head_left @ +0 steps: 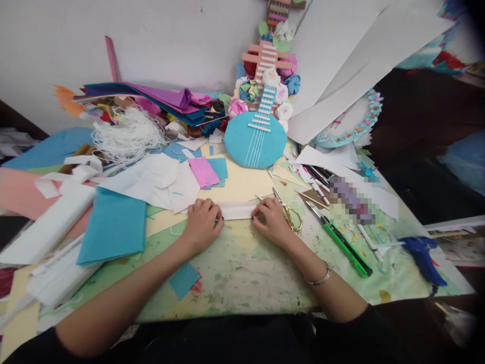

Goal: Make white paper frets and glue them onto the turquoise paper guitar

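Observation:
A folded white paper strip (237, 210) lies on the paint-stained table (242, 273) between my hands. My left hand (202, 223) is curled and pinches its left end. My right hand (272, 220) is curled on its right end, fingers pressed down on the paper. Gold-handled scissors (288, 212) lie just right of my right hand, touching its side. A cream sheet (242, 184) sits just behind the strip.
A turquoise paper guitar (255, 139) leans at the back among paper flowers. Piles of coloured paper (151, 96), white string (129, 134) and a blue sheet (113, 227) fill the left. A green utility knife (343, 245), pens and a blue glue gun (422, 255) lie right.

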A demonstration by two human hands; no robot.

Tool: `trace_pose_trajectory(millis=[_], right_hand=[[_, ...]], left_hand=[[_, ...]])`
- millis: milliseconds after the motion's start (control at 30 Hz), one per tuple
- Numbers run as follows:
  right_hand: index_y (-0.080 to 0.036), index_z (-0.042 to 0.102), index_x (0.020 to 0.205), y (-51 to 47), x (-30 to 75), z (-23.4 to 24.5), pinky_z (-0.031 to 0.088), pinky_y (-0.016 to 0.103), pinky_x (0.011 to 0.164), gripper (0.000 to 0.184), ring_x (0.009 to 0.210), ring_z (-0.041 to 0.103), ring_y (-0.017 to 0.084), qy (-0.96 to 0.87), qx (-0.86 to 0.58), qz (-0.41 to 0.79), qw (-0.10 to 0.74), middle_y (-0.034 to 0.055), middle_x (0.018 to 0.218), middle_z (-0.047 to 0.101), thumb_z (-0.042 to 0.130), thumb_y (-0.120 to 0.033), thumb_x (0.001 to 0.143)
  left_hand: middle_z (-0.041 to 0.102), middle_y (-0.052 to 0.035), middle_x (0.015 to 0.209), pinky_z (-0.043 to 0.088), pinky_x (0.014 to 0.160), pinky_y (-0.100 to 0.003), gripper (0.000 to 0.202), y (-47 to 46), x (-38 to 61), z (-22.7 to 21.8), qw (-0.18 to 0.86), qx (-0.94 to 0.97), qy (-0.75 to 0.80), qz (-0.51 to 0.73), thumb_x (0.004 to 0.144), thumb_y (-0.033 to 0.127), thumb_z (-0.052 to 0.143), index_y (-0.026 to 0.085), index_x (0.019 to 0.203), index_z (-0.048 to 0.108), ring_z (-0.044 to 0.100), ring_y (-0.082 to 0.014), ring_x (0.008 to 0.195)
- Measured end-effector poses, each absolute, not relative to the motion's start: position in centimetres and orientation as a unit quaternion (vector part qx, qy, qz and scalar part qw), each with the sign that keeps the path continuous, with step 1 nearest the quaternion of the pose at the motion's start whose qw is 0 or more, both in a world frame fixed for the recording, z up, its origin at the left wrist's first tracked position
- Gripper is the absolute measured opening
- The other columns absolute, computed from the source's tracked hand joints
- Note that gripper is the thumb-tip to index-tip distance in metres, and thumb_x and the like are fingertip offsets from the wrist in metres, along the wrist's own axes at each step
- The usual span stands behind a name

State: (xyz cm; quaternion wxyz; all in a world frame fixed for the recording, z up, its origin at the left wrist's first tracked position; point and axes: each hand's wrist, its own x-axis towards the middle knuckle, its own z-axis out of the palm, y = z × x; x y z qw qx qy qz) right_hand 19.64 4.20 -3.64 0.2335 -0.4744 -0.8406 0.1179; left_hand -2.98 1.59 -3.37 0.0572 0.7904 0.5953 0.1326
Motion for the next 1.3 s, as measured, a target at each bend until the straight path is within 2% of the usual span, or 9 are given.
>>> trace_pose_trajectory(millis=[133,233,333,467,667,767,933,1133,1300], right_hand=[[-0.019,0.063,0.074,4.5,19.7,-4.1,0.039,0.039,0.081,0.006,0.084,0.045,0.021,-0.821,-0.492,0.137,0.257,0.0038,0.081,0.054,0.061,-0.015,0.076],[-0.020,0.063,0.077,4.5,19.8,-4.2,0.040,0.039,0.081,0.007,0.085,0.045,0.021,-0.814,-0.491,0.143,0.274,0.0039,0.081,0.052,0.060,-0.013,0.076],[-0.020,0.064,0.081,4.3,19.9,-4.1,0.040,0.038,0.082,0.012,0.089,0.045,0.021,-0.821,-0.474,0.142,0.283,0.0043,0.085,0.052,0.060,-0.009,0.077],[-0.021,0.066,0.083,4.1,20.0,-3.9,0.042,0.036,0.081,0.016,0.090,0.044,0.021,-0.845,-0.437,0.125,0.280,0.0060,0.089,0.052,0.057,-0.008,0.081],[-0.022,0.069,0.085,4.0,20.5,-3.5,0.042,0.037,0.079,0.012,0.090,0.043,0.022,-0.869,-0.405,0.084,0.271,0.0062,0.088,0.052,0.060,-0.014,0.082],[-0.020,0.067,0.084,4.1,20.3,-3.5,0.042,0.036,0.079,0.010,0.090,0.043,0.022,-0.872,-0.408,0.067,0.262,0.0066,0.088,0.053,0.059,-0.014,0.082],[-0.017,0.062,0.084,4.0,19.6,-3.5,0.039,0.038,0.078,0.012,0.091,0.042,0.023,-0.877,-0.422,0.047,0.225,0.0092,0.092,0.055,0.052,-0.012,0.086],[-0.018,0.059,0.083,3.3,19.4,-2.7,0.034,0.039,0.078,0.009,0.091,0.042,0.024,-0.888,-0.421,0.058,0.175,0.0088,0.091,0.055,0.051,-0.013,0.084],[-0.019,0.058,0.079,3.2,19.4,-2.7,0.034,0.036,0.078,0.006,0.089,0.043,0.022,-0.875,-0.437,0.102,0.179,0.0053,0.087,0.056,0.055,-0.013,0.081]], left_hand=[[0.053,-0.0084,0.089,0.032,0.075,-0.041,0.011,1.6,-2.8,-3.3,0.080,0.742,0.654,0.125,0.080,0.027,0.052,0.018,0.073,0.054,0.042,-0.0288,0.092],[0.054,-0.0070,0.089,0.030,0.074,-0.040,0.006,1.7,-2.9,-3.2,0.106,0.728,0.659,0.153,0.078,0.025,0.054,0.019,0.079,0.056,0.042,-0.0274,0.091],[0.055,-0.0056,0.090,0.029,0.074,-0.039,0.009,1.5,-3.0,-3.3,0.122,0.744,0.630,0.188,0.079,0.019,0.053,0.021,0.084,0.061,0.043,-0.0260,0.092],[0.056,-0.0060,0.088,0.029,0.073,-0.038,0.020,1.2,-2.9,-3.5,0.090,0.772,0.583,0.237,0.082,0.014,0.050,0.023,0.081,0.067,0.044,-0.0245,0.090],[0.059,-0.0069,0.087,0.033,0.074,-0.040,0.015,1.1,-3.3,-3.4,0.037,0.822,0.503,0.264,0.079,0.013,0.055,0.020,0.082,0.068,0.046,-0.0244,0.089],[0.061,-0.0067,0.085,0.036,0.075,-0.039,0.012,1.3,-3.7,-3.5,0.060,0.840,0.467,0.272,0.084,0.016,0.054,0.018,0.085,0.066,0.047,-0.0227,0.088],[0.064,-0.0068,0.082,0.039,0.077,-0.039,0.020,1.8,-4.1,-3.8,0.074,0.853,0.435,0.277,0.091,0.019,0.046,0.017,0.085,0.065,0.047,-0.0210,0.085],[0.066,-0.0061,0.081,0.040,0.077,-0.038,0.015,2.2,-4.6,-3.4,0.138,0.842,0.450,0.263,0.086,0.016,0.048,0.018,0.082,0.063,0.048,-0.0213,0.084],[0.065,-0.0039,0.073,0.041,0.074,-0.036,0.012,2.6,-4.6,-2.9,0.197,0.814,0.476,0.269,0.079,0.013,0.052,0.019,0.078,0.062,0.049,-0.0208,0.080]])
